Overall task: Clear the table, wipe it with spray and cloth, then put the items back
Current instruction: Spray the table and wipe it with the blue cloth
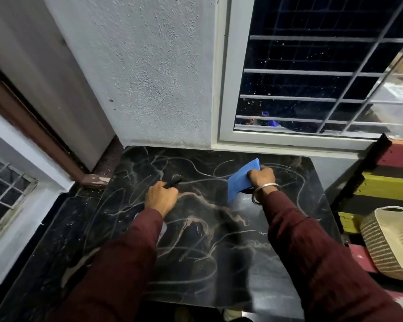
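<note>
Dark marbled desk (pixel 196 252) butts against the wall under a barred window (pixel 312 77), its top bare. Left hand (pixel 161 197) is closed on a thin black object (pixel 172 183); right hand (pixel 262 177) clutches a blue cloth (pixel 240 180) near the far right corner, where a woven basket (pixel 391 242) stands beyond the edge.

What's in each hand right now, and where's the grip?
Right hand grips the blue cloth by its near edge. Left hand holds a dark, unidentifiable object by its rear end.

Both arms wear long, dark maroon fabric sleeves (pixel 312 240) reaching to the wrists, loose and lightly creased. A plain, round, silver metal bangle (pixel 264 190) circles the right wrist just past the cuff. Both hands are bare.
</note>
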The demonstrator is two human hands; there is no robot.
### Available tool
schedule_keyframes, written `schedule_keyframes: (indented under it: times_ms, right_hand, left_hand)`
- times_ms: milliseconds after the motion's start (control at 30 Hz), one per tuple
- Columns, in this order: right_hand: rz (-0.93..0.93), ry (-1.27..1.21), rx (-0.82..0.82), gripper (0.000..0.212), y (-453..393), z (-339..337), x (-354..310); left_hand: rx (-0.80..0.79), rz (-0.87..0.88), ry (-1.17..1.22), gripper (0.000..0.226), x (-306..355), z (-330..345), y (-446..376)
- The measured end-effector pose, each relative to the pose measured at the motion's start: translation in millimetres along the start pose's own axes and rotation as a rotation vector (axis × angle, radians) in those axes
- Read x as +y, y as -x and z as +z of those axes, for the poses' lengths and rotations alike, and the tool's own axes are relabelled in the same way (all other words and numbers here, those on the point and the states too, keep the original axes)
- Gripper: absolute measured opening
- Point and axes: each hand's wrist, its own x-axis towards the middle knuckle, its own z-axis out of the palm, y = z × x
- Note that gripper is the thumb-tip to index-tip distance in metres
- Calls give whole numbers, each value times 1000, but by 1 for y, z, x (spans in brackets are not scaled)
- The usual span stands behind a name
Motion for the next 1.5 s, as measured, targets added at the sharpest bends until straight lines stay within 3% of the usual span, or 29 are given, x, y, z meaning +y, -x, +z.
schedule_keyframes:
  times_ms: [133,267,500,667,933,1133,1367,1500]
  right_hand:
    - [16,-8,-55,31,-4,14,-4]
    - [1,-18,-133,17,-4,35,-8]
    - [-26,2,-180,17,8,74,-28]
    - [-40,41,-118,22,17,108,-36]
    - [-9,103,10,26,49,195,-48]
    - [-26,127,66,27,61,235,-54]
    - [-91,196,61,23,56,251,-58]
    - [-153,325,27,26,45,255,-54]
  left_hand:
    - [53,-78,-1,41,-6,-3,5]
    - [63,-116,16,43,-11,-9,2]
    - [59,-122,-20,45,-21,-30,-24]
    - [44,-117,-33,53,-43,-53,-61]
    - [1,-62,-35,48,-105,-114,-136]
    - [-72,-49,2,47,-117,-135,-169]
    - [-87,-39,37,46,-112,-134,-190]
    - [-7,-57,39,44,-111,-128,-193]
